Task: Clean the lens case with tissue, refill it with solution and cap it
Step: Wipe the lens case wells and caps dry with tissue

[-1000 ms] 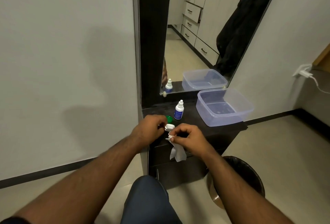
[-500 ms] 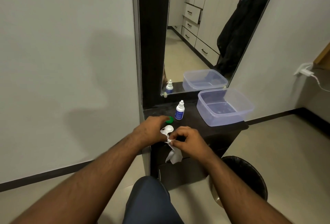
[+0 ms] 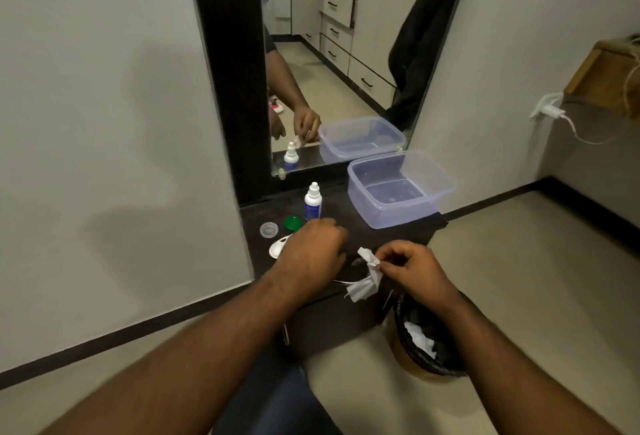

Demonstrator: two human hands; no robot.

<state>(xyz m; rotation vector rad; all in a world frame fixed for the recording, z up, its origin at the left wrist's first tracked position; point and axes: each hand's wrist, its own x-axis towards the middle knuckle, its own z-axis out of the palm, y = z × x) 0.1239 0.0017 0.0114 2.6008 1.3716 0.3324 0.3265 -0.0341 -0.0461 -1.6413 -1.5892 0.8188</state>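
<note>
Lens case (image 3: pixel 279 248) lay on table (image 3: pixel 398 237), partly under your left hand (image 3: pixel 313 249); left fingers curled, grip on case not visible. Your right hand (image 3: pixel 412 266) pinched tissue (image 3: pixel 369 275) beside bin (image 3: pixel 429 337). Solution bottle (image 3: pixel 313 201) stood just beyond left hand, nearer.

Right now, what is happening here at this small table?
A person is cleaning a contact lens case. The right hand pinches a crumpled tissue above the bin. The left hand rests over the white case on the table. Two caps, clear and green, lie off beside the solution bottle.
</note>
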